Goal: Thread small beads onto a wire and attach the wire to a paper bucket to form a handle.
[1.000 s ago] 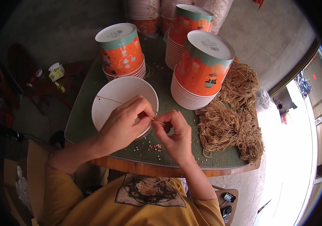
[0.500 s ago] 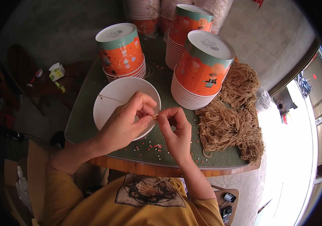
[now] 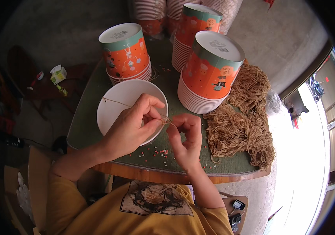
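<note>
A white paper bucket (image 3: 114, 102) lies tilted on the table with its open mouth toward me. Thin tan string (image 3: 117, 102) comes out of a small hole at the bucket's left rim and runs across the mouth to my fingers. My left hand (image 3: 134, 124) is closed, pinching the string near the bucket's right rim. Just right of it, my right hand (image 3: 187, 137) grips the string between thumb and forefinger, where a small loop shows between the two hands. The bucket's hole on that side is hidden by my fingers.
Stacks of upside-down orange and green buckets (image 3: 210, 72) stand beyond my hands, with another stack (image 3: 126, 55) at the far left. Bundles of tan string (image 3: 241, 129) lie at the right. Small white and orange beads (image 3: 161, 152) are scattered near the table's front edge (image 3: 155, 178).
My right hand has drawn slightly to the right, away from the left, opening a small loop of string between them. My left hand has hardly moved.
</note>
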Demonstrator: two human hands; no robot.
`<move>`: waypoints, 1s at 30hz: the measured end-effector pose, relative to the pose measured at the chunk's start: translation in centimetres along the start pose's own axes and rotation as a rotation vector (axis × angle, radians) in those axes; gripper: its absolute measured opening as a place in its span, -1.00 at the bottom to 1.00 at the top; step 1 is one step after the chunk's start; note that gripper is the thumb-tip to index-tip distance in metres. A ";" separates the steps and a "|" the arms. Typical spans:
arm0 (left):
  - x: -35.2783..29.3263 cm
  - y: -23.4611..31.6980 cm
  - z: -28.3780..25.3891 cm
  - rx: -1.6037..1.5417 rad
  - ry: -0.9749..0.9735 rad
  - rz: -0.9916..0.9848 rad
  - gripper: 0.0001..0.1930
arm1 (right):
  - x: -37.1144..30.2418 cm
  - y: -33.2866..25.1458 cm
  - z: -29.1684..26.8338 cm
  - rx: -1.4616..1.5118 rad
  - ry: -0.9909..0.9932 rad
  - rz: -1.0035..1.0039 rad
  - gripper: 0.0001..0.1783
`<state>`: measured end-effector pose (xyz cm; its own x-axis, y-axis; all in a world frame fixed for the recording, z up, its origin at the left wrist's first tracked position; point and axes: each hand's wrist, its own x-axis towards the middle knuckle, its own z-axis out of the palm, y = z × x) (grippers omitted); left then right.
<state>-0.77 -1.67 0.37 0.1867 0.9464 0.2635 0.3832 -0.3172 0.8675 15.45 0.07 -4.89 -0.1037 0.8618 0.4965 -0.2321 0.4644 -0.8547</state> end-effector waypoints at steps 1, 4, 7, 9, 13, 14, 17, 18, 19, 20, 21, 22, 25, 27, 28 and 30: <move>0.0 0.0 0.0 0.000 0.000 0.000 -0.70 | 0.0 0.2 -0.2 0.000 0.000 0.000 -0.81; 0.0 0.0 0.1 0.004 0.003 -0.004 -0.70 | 0.3 0.6 -1.1 -0.060 -0.121 -0.073 -0.85; 0.0 0.0 0.1 0.007 0.001 -0.003 -0.70 | 0.5 0.3 -1.2 -0.191 -0.164 -0.089 -0.87; -0.1 0.2 0.2 0.042 0.006 0.015 -0.70 | 0.5 0.1 -1.1 -0.229 -0.143 -0.045 -0.88; -0.3 0.8 0.4 0.157 0.011 0.041 -0.69 | 0.5 0.2 -1.1 -0.285 -0.135 -0.066 -0.87; -0.4 0.7 0.5 0.209 0.019 0.089 -0.68 | 0.4 0.2 -1.0 -0.292 -0.136 -0.057 -0.85; -0.4 0.5 0.7 0.289 0.031 0.167 -0.68 | 0.5 0.2 -1.1 -0.346 -0.140 -0.095 -0.81; -0.3 0.5 0.7 0.318 0.035 0.197 -0.68 | 0.6 0.2 -1.2 -0.392 -0.145 -0.141 -0.80; -0.3 0.4 0.7 0.318 0.035 0.197 -0.68 | 0.7 0.1 -1.2 -0.392 -0.145 -0.141 -0.80; -0.3 0.4 0.7 0.281 0.042 0.166 -0.68 | 0.7 0.1 -1.3 -0.403 -0.152 -0.141 -0.79; -0.3 0.4 0.7 0.245 0.050 0.134 -0.69 | 0.8 0.0 -1.3 -0.413 -0.159 -0.140 -0.78; -0.2 0.4 0.7 0.244 0.049 0.135 -0.69 | 0.8 0.0 -1.3 -0.414 -0.158 -0.140 -0.78; -0.1 0.4 0.6 0.219 0.025 0.120 -0.70 | 0.7 0.1 -1.3 -0.408 -0.150 -0.133 -0.78; -0.1 0.5 0.5 0.243 0.014 0.130 -0.70 | 0.8 0.2 -1.5 -0.462 -0.162 -0.197 -0.78; 0.0 0.5 0.5 0.243 0.014 0.130 -0.70 | 0.8 0.2 -1.5 -0.462 -0.162 -0.197 -0.78; 0.0 0.5 0.5 0.233 0.016 0.140 -0.69 | 0.8 0.2 -1.6 -0.472 -0.166 -0.210 -0.79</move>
<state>-0.10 -1.89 0.59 0.2390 0.8927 0.3821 0.5529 -0.4486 0.7022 16.87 1.13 -4.91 -0.2624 0.7144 0.6487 0.1916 0.6974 -0.6906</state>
